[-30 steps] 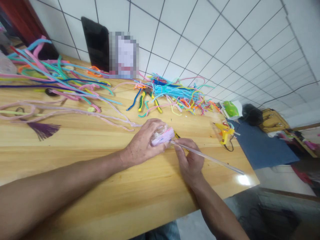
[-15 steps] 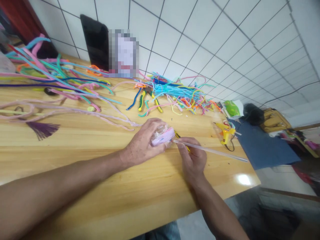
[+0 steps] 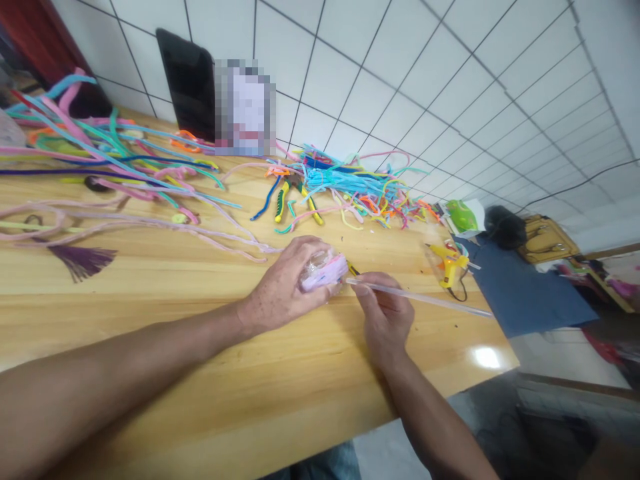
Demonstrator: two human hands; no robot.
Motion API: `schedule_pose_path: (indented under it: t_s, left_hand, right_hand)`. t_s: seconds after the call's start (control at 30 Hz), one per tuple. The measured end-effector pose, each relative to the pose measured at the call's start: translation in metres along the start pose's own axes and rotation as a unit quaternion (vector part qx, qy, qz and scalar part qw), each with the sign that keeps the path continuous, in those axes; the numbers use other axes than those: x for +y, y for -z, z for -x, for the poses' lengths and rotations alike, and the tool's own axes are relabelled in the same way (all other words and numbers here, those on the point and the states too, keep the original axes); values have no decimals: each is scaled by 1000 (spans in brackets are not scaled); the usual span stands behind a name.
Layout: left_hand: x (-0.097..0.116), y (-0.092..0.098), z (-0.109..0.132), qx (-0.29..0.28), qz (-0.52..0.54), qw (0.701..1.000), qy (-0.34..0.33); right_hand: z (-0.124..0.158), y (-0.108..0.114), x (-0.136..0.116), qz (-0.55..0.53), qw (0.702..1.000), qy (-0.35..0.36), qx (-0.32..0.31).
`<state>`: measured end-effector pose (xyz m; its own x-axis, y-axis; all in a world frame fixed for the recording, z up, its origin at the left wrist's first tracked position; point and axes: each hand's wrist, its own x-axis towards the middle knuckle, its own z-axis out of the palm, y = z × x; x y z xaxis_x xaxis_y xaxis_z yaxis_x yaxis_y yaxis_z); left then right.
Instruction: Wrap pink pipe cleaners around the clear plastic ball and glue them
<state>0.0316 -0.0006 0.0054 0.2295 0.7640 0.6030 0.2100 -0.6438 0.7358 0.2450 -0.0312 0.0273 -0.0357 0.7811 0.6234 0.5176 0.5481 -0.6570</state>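
Observation:
My left hand [image 3: 285, 283] is closed around a small clear plastic piece with a pink-and-lilac fuzzy strip [image 3: 325, 272] along it; its exact kind I cannot make out. Pinched between the thumb and fingers of my right hand [image 3: 387, 317] is a long translucent glue stick [image 3: 430, 298]. Its near end is close to the fuzzy strip, and the rest slants out to the right. Beside the right fingers lies a yellow and black tool [image 3: 353, 269], mostly hidden by that hand.
Pliers with yellow-green handles [image 3: 299, 200] lie before a heap of coloured pipe cleaners [image 3: 345, 180]. More pipe cleaners [image 3: 125, 160] spread at left, near a purple tassel [image 3: 85, 260]. A yellow glue gun [image 3: 453, 265] stands at right; a black phone-like slab [image 3: 187, 87] leans on the tiled wall.
The whole view has shifted slightly. Both hands keep their hold, and the glue stick's near end stays close to the fuzzy strip.

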Motion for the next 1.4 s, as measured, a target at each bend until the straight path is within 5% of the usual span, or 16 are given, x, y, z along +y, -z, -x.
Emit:
schedule_pose_path:
  t_s: [0.67, 1.4]
  left_hand:
    - [0, 2, 0, -10, -1, 1000, -5]
    - [1, 3, -1, -15, 0, 1000, -6]
  right_hand:
    - [-7, 0, -9, 81, 986, 139, -30]
    - [-6, 3, -9, 69, 989, 125, -34]
